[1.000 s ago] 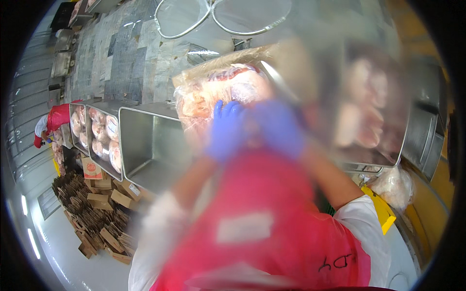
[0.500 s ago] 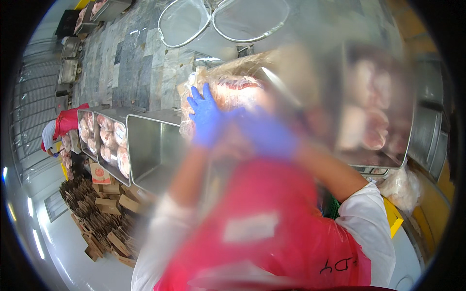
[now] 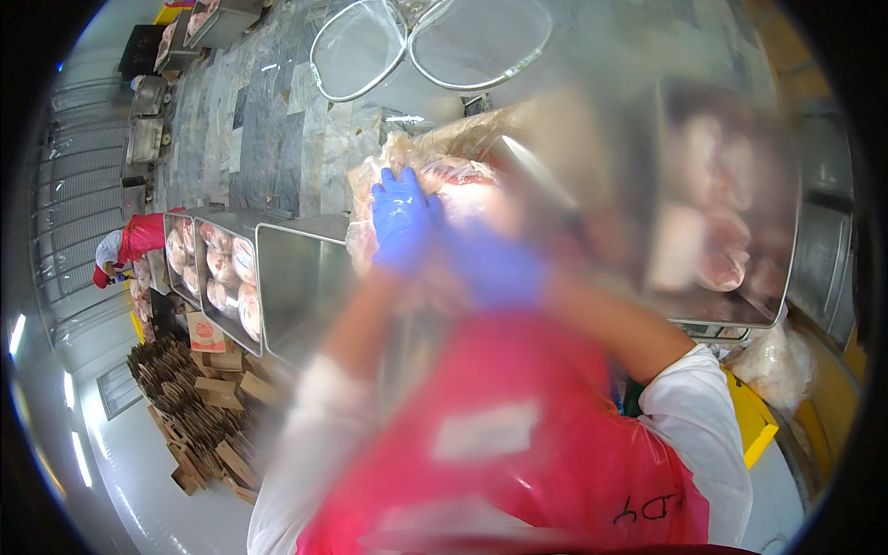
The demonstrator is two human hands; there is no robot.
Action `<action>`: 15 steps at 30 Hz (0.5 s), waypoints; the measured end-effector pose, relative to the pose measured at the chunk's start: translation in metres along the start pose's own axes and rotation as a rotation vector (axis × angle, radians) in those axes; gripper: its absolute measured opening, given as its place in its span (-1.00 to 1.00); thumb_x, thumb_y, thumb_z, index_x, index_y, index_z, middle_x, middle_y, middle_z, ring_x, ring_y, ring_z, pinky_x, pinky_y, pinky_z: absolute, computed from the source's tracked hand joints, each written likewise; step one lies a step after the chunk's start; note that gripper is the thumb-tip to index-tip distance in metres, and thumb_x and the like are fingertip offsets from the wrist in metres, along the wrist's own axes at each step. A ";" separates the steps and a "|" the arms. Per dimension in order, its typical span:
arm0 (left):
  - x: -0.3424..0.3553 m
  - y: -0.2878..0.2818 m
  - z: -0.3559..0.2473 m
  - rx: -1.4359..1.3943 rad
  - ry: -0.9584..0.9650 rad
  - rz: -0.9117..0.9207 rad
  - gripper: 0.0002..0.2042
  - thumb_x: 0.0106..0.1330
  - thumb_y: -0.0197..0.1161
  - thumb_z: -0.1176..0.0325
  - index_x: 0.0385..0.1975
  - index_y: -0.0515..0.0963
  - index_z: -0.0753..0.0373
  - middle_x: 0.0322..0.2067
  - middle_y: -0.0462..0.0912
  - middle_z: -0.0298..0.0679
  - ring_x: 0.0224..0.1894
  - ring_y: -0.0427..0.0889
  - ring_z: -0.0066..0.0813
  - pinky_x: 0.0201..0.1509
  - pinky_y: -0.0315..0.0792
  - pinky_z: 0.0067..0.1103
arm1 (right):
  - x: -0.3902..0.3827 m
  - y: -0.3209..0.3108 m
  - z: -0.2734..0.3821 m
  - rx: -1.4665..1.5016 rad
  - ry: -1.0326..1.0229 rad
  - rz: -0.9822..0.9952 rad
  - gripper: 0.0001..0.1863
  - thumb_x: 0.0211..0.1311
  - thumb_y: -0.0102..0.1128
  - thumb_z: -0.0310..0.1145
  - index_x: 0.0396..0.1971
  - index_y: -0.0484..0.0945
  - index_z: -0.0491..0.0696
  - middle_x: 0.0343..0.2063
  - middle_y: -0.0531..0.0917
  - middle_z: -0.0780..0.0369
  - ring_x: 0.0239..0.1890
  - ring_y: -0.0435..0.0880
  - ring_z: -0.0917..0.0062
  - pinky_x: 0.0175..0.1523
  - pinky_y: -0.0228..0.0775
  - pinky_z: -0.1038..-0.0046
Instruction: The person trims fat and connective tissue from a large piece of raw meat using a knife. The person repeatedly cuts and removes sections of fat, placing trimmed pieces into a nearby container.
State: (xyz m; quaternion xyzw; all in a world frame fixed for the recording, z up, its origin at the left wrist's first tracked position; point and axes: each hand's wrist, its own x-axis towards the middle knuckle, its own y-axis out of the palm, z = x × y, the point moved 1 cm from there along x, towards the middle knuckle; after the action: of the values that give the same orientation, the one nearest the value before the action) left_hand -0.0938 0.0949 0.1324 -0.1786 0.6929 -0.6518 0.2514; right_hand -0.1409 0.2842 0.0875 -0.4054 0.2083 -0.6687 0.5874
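A large piece of pale and red raw meat (image 3: 467,199) lies in front of me, partly wrapped in a clear plastic bag (image 3: 363,190). My left hand (image 3: 403,222), in a blue glove, rests on the left side of the meat and plastic with its fingers stretched out. Beside it, my right hand (image 3: 499,266), gloved in blue too, is over the near side of the meat. Blur hides its fingers and whatever they touch. Brown wrapping (image 3: 472,134) lies behind the meat, next to a narrow pale strip (image 3: 536,166) that is too smeared to name.
Metal bins of wrapped meat (image 3: 222,268) stand at left, beside another metal bin (image 3: 301,245). A large metal tub (image 3: 786,268) at right holds meat. Two wire hoops (image 3: 358,51) are at the far side. Flattened cardboard (image 3: 185,388) lies lower left; a person in red (image 3: 143,236) bends nearby.
My left hand's spread fingers have drawn closer together on the meat and plastic. My right hand stays close to the meat, still blurred. The view has shifted slightly.
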 end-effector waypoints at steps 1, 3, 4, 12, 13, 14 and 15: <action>0.001 0.005 0.005 -0.009 0.009 -0.060 -0.42 0.30 0.27 0.14 0.24 0.47 0.39 0.23 0.47 0.38 0.19 0.54 0.36 0.25 0.48 -0.04 | 0.001 -0.001 0.001 0.026 -0.001 0.006 -0.55 0.10 0.32 -0.15 -0.07 0.68 -0.12 0.25 0.56 -0.05 0.44 0.38 0.06 0.59 0.02 -0.08; 0.005 0.017 0.019 -0.029 0.028 -0.179 -0.51 0.32 0.24 0.18 0.17 0.55 0.35 0.16 0.59 0.25 0.12 0.63 0.24 0.22 0.52 -0.11 | 0.004 -0.002 0.005 0.048 -0.025 -0.005 -0.56 0.09 0.33 -0.15 -0.08 0.67 -0.12 0.21 0.59 -0.04 0.42 0.39 0.04 0.58 0.03 -0.08; 0.008 0.020 0.026 -0.049 0.032 -0.195 -0.55 0.33 0.23 0.18 0.13 0.58 0.34 0.12 0.63 0.21 0.09 0.65 0.20 0.21 0.53 -0.13 | 0.007 -0.003 0.007 0.060 -0.038 -0.013 -0.56 0.08 0.34 -0.15 -0.08 0.67 -0.12 0.18 0.60 -0.04 0.40 0.40 0.03 0.57 0.03 -0.08; 0.005 0.023 0.044 -0.225 0.077 -0.325 -0.60 0.27 0.35 0.20 0.02 0.63 0.31 0.05 0.66 0.12 0.14 0.60 0.14 0.27 0.45 -0.13 | 0.020 0.010 0.013 0.014 -0.143 0.006 -0.57 0.10 0.34 -0.13 -0.08 0.67 -0.09 0.05 0.66 -0.05 0.28 0.47 -0.02 0.52 0.09 -0.07; 0.001 0.025 0.039 -0.216 0.104 -0.338 -0.57 0.24 0.38 0.19 0.05 0.61 0.30 0.12 0.62 0.13 0.21 0.55 0.16 0.33 0.39 -0.10 | 0.015 0.013 0.013 0.002 -0.149 -0.018 -0.58 0.12 0.33 -0.13 -0.08 0.67 -0.08 0.02 0.67 -0.04 0.26 0.49 0.01 0.50 0.13 -0.05; -0.002 0.026 0.036 -0.206 0.130 -0.350 -0.53 0.22 0.41 0.17 0.08 0.59 0.28 0.20 0.57 0.15 0.27 0.49 0.18 0.39 0.33 -0.07 | 0.011 0.015 0.011 -0.010 -0.155 -0.043 -0.59 0.15 0.32 -0.13 -0.08 0.68 -0.08 -0.01 0.68 -0.02 0.24 0.50 0.04 0.47 0.18 -0.04; -0.007 0.036 0.042 -0.308 0.095 -0.258 -0.35 0.14 0.48 0.11 0.24 0.52 0.24 0.41 0.33 0.21 0.44 0.27 0.25 0.50 0.14 -0.02 | 0.009 0.010 0.010 0.109 -0.076 0.077 -0.60 0.17 0.32 -0.13 -0.07 0.67 -0.08 -0.02 0.68 -0.01 0.21 0.52 0.06 0.43 0.23 -0.01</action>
State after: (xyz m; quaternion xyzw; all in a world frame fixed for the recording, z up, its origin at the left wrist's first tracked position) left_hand -0.0610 0.0676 0.0965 -0.2713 0.7666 -0.5728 0.1025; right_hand -0.1265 0.2754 0.0882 -0.3896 0.1645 -0.6399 0.6416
